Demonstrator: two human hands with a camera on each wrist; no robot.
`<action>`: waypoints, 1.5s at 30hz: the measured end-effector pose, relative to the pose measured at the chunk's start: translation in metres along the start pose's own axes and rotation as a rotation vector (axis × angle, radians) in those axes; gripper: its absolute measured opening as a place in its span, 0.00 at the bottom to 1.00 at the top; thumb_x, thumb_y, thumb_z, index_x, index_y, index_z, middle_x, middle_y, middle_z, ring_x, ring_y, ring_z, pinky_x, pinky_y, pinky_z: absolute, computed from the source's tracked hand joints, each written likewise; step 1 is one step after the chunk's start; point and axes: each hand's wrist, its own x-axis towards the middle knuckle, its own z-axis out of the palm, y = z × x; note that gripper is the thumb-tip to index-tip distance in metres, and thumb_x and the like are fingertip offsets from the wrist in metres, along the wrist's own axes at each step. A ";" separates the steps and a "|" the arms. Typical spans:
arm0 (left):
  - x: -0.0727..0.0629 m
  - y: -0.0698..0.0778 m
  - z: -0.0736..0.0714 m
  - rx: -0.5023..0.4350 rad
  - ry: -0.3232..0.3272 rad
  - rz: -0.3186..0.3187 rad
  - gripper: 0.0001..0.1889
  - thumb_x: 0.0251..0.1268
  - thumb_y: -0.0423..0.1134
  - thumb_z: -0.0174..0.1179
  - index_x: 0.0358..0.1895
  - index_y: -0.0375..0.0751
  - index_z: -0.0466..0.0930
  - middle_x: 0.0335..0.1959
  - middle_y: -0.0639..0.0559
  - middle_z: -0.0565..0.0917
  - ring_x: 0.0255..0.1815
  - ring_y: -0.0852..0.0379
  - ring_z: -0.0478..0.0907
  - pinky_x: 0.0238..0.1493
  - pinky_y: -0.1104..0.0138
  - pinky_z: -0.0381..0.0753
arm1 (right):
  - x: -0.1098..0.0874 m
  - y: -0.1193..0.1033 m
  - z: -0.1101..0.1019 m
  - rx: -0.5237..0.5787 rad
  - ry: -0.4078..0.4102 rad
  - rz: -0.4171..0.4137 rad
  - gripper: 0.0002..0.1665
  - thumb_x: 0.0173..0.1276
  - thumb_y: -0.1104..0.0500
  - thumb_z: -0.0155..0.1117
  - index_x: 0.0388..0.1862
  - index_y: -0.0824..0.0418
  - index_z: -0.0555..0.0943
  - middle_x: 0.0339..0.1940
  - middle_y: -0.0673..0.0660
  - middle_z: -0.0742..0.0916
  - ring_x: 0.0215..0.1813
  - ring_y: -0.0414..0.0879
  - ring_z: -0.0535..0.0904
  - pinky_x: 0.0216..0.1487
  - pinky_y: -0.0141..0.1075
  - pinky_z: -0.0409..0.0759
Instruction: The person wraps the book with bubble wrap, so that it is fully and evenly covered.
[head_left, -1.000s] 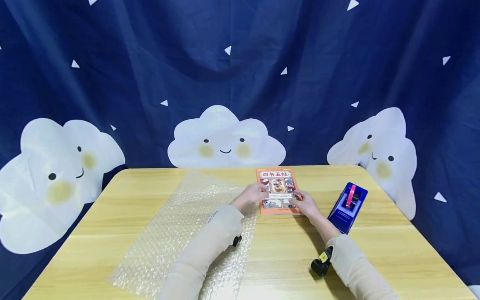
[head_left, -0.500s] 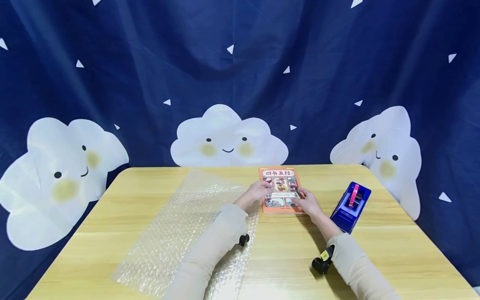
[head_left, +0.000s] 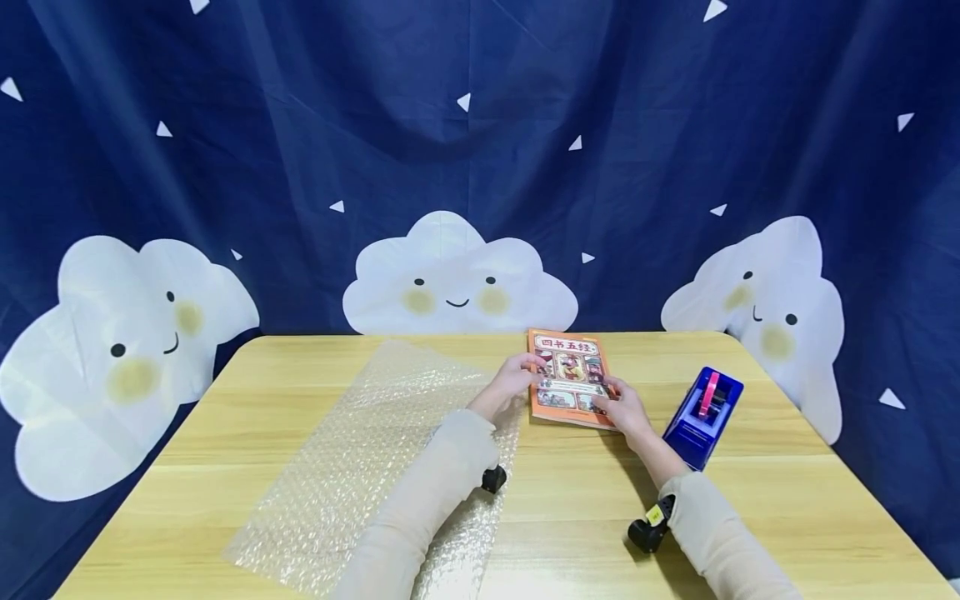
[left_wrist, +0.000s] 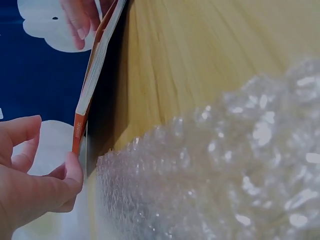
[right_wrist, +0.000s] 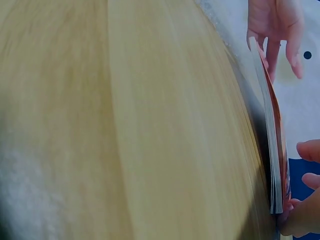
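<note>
An orange-covered book [head_left: 572, 368] with cartoon pictures is near the back of the table, turned slightly, its edge a little off the tabletop. My left hand [head_left: 513, 379] grips its left edge. On the right edge, my right hand [head_left: 626, 408] holds it with a finger over the cover. In the left wrist view, fingertips [left_wrist: 74, 167] meet the spine of the book [left_wrist: 92, 82]. Seen edge-on in the right wrist view, the book [right_wrist: 272, 135] shows its pages, its near corner pinched by the right hand [right_wrist: 305, 207].
A sheet of bubble wrap [head_left: 337, 467] lies flat left of the book, under the left forearm. To the right stands a blue tape dispenser [head_left: 703, 417] with a pink roll, close to the right forearm. A dark blue cloud-patterned curtain [head_left: 420, 108] hangs behind the table [head_left: 787, 500].
The book, lying flat earlier, has been raised slightly and turned a little clockwise, shifting right. Both hands stay at its edges. The bubble wrap and tape dispenser have not moved.
</note>
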 end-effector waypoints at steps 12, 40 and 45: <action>0.002 0.005 0.004 -0.390 -0.009 -0.052 0.26 0.55 0.19 0.51 0.61 0.32 0.66 0.56 0.37 0.71 0.45 0.49 0.77 0.50 0.64 0.76 | -0.003 -0.001 -0.001 0.031 0.029 -0.005 0.35 0.64 0.64 0.54 0.68 0.71 0.55 0.69 0.73 0.57 0.69 0.62 0.53 0.66 0.48 0.57; -0.032 0.033 -0.022 -0.332 -0.194 0.052 0.37 0.55 0.20 0.52 0.68 0.51 0.58 0.71 0.37 0.51 0.57 0.45 0.71 0.52 0.58 0.75 | -0.010 -0.009 -0.003 0.524 -0.252 -0.032 0.37 0.71 0.61 0.48 0.73 0.59 0.45 0.59 0.61 0.66 0.38 0.34 0.76 0.40 0.26 0.76; -0.042 0.031 -0.036 -0.343 -0.220 0.056 0.41 0.54 0.19 0.52 0.71 0.53 0.51 0.68 0.36 0.57 0.39 0.54 0.78 0.49 0.57 0.76 | -0.012 -0.010 -0.002 0.567 -0.318 -0.091 0.38 0.68 0.66 0.50 0.72 0.62 0.47 0.49 0.56 0.69 0.38 0.36 0.77 0.39 0.26 0.77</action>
